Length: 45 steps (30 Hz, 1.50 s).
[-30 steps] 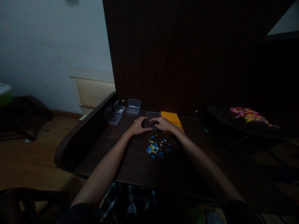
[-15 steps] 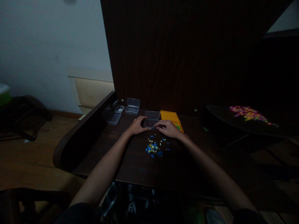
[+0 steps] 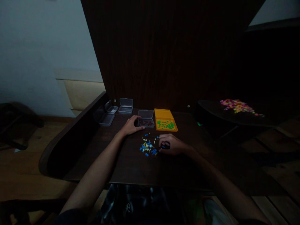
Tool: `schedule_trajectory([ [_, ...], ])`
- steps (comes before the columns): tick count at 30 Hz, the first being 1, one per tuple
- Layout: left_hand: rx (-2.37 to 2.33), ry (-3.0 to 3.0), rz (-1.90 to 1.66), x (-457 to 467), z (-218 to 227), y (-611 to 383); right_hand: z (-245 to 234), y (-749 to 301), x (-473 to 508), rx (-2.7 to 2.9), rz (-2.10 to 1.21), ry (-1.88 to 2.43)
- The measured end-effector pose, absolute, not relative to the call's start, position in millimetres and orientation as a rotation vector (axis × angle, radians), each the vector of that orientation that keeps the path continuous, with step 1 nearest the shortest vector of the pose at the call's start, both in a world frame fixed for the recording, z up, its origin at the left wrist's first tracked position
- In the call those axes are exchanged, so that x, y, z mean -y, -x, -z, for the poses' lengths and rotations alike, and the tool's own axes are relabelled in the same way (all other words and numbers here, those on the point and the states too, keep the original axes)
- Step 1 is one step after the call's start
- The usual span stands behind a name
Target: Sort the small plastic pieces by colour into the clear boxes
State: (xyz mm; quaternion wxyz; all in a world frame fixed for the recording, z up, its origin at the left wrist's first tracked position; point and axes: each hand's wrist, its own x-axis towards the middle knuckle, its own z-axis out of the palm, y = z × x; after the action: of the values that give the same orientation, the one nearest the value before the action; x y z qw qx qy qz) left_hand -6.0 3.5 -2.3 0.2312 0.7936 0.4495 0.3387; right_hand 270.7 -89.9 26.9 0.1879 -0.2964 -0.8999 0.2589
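Observation:
A small clear plastic box (image 3: 150, 127) with its lid raised holds dark reddish-brown pieces. My left hand (image 3: 130, 125) grips its left side, thumb at the front corner and fingers toward the hinge. In front of the box lies a loose pile of small blue, yellow and whitish pieces (image 3: 146, 146) that look like tiny building bricks. At the pile's right edge is my right hand (image 3: 172, 144), its fingers curled down to the tabletop; whatever lies in its fingertips is hidden. Behind that hand stands an open yellow case (image 3: 163, 113) with bright green pieces (image 3: 167, 124) in it.
More open clear boxes stand at the back left: one (image 3: 126, 110), a low one (image 3: 107, 119) and a smaller one (image 3: 112, 109). A raised wooden side (image 3: 72, 134) bounds the table's left. Pink and yellow pieces (image 3: 237, 106) are heaped on a dark surface at right.
My right hand has moved from the clear box back to the pile's right side, uncovering the green pieces. My left hand stays at the box. The view has shifted slightly right.

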Motion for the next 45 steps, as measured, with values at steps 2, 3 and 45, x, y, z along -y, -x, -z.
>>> schedule_trajectory([
  [2, -1.249, -2.184, -0.918, -3.6, 1.8, 6.1, -32.4, -272.3, 91.3, 2.568, -0.696, 0.807],
  [3, -1.253, -2.182, -0.915, -3.5, 1.6, 6.1, -34.9, -273.3, 91.1, 2.572, -0.673, 0.808],
  [45, -1.245, -2.162, -0.908, -6.2, 6.4, 6.7, -29.0, -282.3, 80.1, 2.594, -0.621, 1.066],
])
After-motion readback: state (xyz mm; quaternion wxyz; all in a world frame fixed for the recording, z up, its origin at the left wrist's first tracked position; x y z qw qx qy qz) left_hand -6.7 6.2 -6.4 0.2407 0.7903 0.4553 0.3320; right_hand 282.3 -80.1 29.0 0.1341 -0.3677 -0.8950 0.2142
